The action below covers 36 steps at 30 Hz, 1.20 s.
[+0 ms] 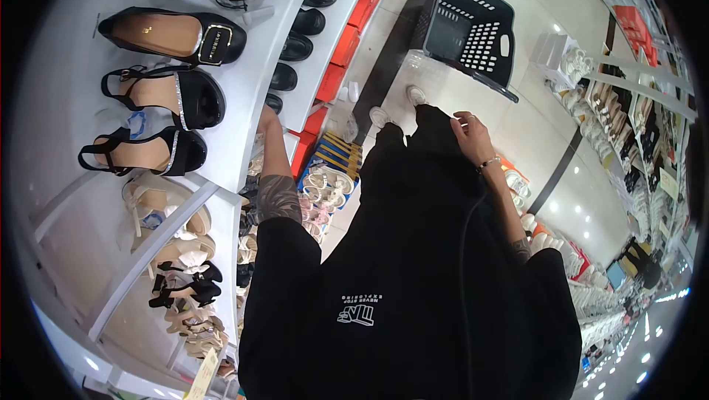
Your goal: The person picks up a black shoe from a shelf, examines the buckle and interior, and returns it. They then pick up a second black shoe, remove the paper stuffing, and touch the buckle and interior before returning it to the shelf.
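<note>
My left hand [266, 118] reaches in at the edge of the white shelf, beside the lower row of black shoes [297, 46]; the shelf edge hides its fingers, so any hold is hidden. On the upper shelf [247, 104] stand a black flat with a gold-rimmed buckle [177, 35], another like it, and black sandals with a glittery strap [166, 97]. My right hand [470, 138], with a ring and a bracelet, hangs in front of my right leg. Its fingers are loosely bent, nothing in them.
A black plastic basket [473, 31] stands on the tiled floor ahead of my feet. Orange shoeboxes [345, 47] line the lower left shelf. Light sandals [325, 187] sit low beside my left leg. More shoe racks [613, 115] run along the right.
</note>
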### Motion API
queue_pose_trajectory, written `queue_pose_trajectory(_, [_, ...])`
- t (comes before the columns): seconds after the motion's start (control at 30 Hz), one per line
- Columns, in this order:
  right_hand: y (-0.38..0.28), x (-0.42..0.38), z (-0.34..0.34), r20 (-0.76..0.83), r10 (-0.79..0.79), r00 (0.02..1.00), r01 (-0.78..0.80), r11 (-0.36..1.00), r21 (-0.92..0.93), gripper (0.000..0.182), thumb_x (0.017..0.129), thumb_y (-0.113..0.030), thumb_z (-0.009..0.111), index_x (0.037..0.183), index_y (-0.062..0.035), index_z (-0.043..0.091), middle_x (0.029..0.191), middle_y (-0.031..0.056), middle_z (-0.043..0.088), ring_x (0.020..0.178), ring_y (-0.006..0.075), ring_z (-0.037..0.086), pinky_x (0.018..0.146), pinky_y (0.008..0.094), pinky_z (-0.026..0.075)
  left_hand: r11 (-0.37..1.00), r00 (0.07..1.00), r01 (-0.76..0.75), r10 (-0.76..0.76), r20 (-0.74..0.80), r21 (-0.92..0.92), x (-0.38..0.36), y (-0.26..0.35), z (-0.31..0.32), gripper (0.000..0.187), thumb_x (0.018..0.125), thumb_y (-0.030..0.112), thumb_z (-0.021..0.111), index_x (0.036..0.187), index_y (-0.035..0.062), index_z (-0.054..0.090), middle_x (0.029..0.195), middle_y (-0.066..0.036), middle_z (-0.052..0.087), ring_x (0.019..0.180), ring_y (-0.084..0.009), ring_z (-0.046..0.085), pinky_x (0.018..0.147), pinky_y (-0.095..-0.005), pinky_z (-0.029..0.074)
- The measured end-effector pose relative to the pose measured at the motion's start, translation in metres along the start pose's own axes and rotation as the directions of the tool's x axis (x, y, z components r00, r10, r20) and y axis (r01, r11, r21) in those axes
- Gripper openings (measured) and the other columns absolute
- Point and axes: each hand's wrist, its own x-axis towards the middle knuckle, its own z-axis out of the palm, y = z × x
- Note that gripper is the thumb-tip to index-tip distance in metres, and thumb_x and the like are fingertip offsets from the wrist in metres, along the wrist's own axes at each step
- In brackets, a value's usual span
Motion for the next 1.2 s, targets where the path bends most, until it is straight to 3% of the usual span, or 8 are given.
queue_pose_trajectory(0.43, [-0.020,-0.008,0.009,0.153,-0.089,0.984,0.104,0.990,-0.093,0.033,0.089,-0.027,0.056,0.107,0.0008,0.060,0.092,0.0169,0.065,0.081,0.0277,0.066,0.075,0.0358,0.052,0.994,0.995,0.023,-0.012,0.100,-0.105,0.046,0.036,0.020,0.079,0.071,0.047,0.074,0.122,-0.0070,0.049,0.123,-0.028,0.052,0.112,-0.0421,0.051,0.097,-0.0457,0.040])
queue_pose_trajectory(0.63, [-0.021,0.024,-0.003,0.251,-0.210,0.945,0.229,0.972,-0.052,0.032,0.089,-0.027,0.055,0.107,0.0002,0.060,0.093,0.0166,0.065,0.081,0.0281,0.066,0.075,0.0361,0.051,0.989,0.995,0.089,-0.081,0.065,-0.122,-0.049,0.031,-0.066,0.079,0.070,0.043,0.076,0.124,-0.0058,0.048,0.124,-0.028,0.052,0.112,-0.0424,0.051,0.096,-0.0460,0.040])
queue_pose_trajectory(0.7, [-0.026,0.035,-0.007,0.280,-0.238,0.930,0.257,0.966,-0.035,0.032,0.090,-0.026,0.055,0.107,0.0002,0.060,0.093,0.0165,0.065,0.081,0.0281,0.066,0.075,0.0363,0.051,0.899,0.965,0.193,-0.247,-0.091,-0.393,-0.091,0.044,-0.078,0.084,0.067,0.031,0.080,0.130,-0.0024,0.035,0.125,-0.028,0.048,0.112,-0.0427,0.050,0.095,-0.0458,0.040])
queue_pose_trajectory(0.87, [-0.033,0.061,-0.031,0.304,-0.361,0.882,0.355,0.932,0.075,0.030,0.089,-0.024,0.056,0.107,-0.0010,0.060,0.093,0.0154,0.066,0.083,0.0286,0.065,0.078,0.0366,0.051,0.813,1.000,0.021,-0.027,-0.002,-0.582,-0.187,0.070,-0.130,0.079,0.067,0.019,0.081,0.124,0.0027,0.029,0.113,-0.021,0.052,0.102,-0.0352,0.055,0.090,-0.0421,0.043])
queue_pose_trajectory(0.93, [-0.027,0.073,-0.046,0.308,-0.409,0.859,0.389,0.913,0.125,0.030,0.089,-0.024,0.057,0.108,-0.0013,0.060,0.093,0.0150,0.066,0.085,0.0285,0.065,0.079,0.0362,0.050,0.640,0.971,0.160,0.033,0.235,-0.752,-0.215,0.090,-0.161,0.076,0.068,0.015,0.081,0.124,0.0039,0.031,0.114,-0.018,0.050,0.102,-0.0264,0.054,0.088,-0.0369,0.044])
queue_pose_trajectory(1.03, [-0.027,0.085,-0.069,0.346,-0.459,0.818,0.406,0.888,0.217,0.032,0.088,-0.026,0.059,0.109,-0.0017,0.059,0.095,0.0148,0.065,0.089,0.0277,0.064,0.082,0.0357,0.049,0.705,0.888,0.107,0.249,0.386,-0.701,-0.236,0.112,-0.201,0.075,0.068,0.008,0.080,0.125,0.0073,0.031,0.118,-0.015,0.047,0.102,-0.0209,0.053,0.083,-0.0309,0.047])
queue_pose_trajectory(1.1, [-0.030,0.093,-0.085,0.369,-0.463,0.806,0.385,0.883,0.268,0.034,0.088,-0.027,0.061,0.110,-0.0017,0.059,0.096,0.0149,0.065,0.092,0.0270,0.064,0.084,0.0355,0.049,0.591,0.748,0.362,0.277,0.604,-0.720,-0.251,0.134,-0.232,0.079,0.066,0.012,0.082,0.126,0.0033,0.031,0.117,-0.014,0.046,0.100,-0.0197,0.054,0.081,-0.0304,0.048])
queue_pose_trajectory(1.2, [-0.046,0.103,-0.114,0.446,-0.507,0.738,0.367,0.855,0.366,0.043,0.087,-0.027,0.065,0.120,-0.0020,0.054,0.110,0.0120,0.061,0.106,0.0209,0.058,0.093,0.0334,0.044,0.780,0.637,0.142,0.400,0.659,-0.610,-0.251,0.133,-0.243,0.084,0.065,0.014,0.083,0.130,0.0066,0.030,0.118,-0.010,0.046,0.106,-0.0178,0.051,0.082,-0.0311,0.046])
